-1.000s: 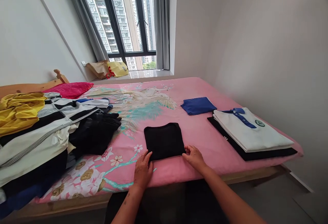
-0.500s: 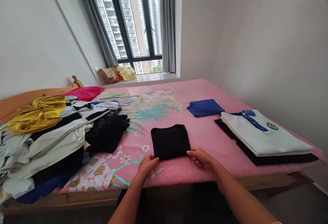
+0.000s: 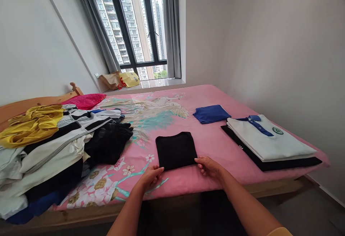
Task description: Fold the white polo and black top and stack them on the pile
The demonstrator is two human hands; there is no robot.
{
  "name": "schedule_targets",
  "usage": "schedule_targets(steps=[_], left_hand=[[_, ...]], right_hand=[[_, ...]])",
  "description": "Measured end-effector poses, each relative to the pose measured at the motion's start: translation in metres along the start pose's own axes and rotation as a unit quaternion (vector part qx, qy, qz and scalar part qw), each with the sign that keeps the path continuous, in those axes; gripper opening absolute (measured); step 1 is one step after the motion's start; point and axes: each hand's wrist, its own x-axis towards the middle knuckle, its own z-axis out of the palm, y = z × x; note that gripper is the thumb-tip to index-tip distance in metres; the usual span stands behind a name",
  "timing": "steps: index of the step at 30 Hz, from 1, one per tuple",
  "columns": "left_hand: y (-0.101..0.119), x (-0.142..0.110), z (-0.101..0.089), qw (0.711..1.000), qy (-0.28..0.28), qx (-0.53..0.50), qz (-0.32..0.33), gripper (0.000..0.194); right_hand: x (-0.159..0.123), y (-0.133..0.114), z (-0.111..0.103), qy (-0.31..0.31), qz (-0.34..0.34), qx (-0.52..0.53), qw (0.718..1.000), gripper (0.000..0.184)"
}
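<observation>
A folded black garment [image 3: 175,150] lies on the pink flowered bedspread [image 3: 215,146] near the bed's front edge. My left hand [image 3: 151,177] rests at its near left corner, fingers pinching the fabric edge. At the near right corner my right hand [image 3: 208,166] does the same, fingers curled onto the hem. Both forearms reach in from the bottom of the view.
A heap of unfolded clothes [image 3: 54,146], yellow, striped and black, covers the bed's left side. A folded blue garment [image 3: 211,113] lies farther back. A white polo on a black garment [image 3: 269,140] sits at the right. Bags [image 3: 120,79] stand on the window sill.
The camera shifted slightly. Both hands stayed at the near corners of the black garment, their fingers closing onto its edge.
</observation>
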Motion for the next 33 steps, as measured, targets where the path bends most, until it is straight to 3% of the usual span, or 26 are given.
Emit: schedule_targets(steps=[11,23,29,33], left_hand=[[-0.004,-0.006,0.004,0.998,0.012,0.053,0.011,0.050],[-0.029,-0.029,0.019,0.997,0.039,0.063,0.003,0.051],[-0.034,-0.028,0.023,0.991,0.111,0.068,0.018,0.044],[-0.034,-0.037,0.023,0.971,0.203,0.092,0.085,0.034]], right_hand=[[-0.003,0.006,0.010,0.062,0.019,-0.024,0.998,0.026],[-0.036,0.028,0.013,0.064,0.023,-0.078,0.995,0.024],[-0.037,0.032,0.012,0.078,0.017,-0.088,0.993,0.027],[-0.036,0.024,0.010,0.071,0.018,-0.088,0.993,0.030]])
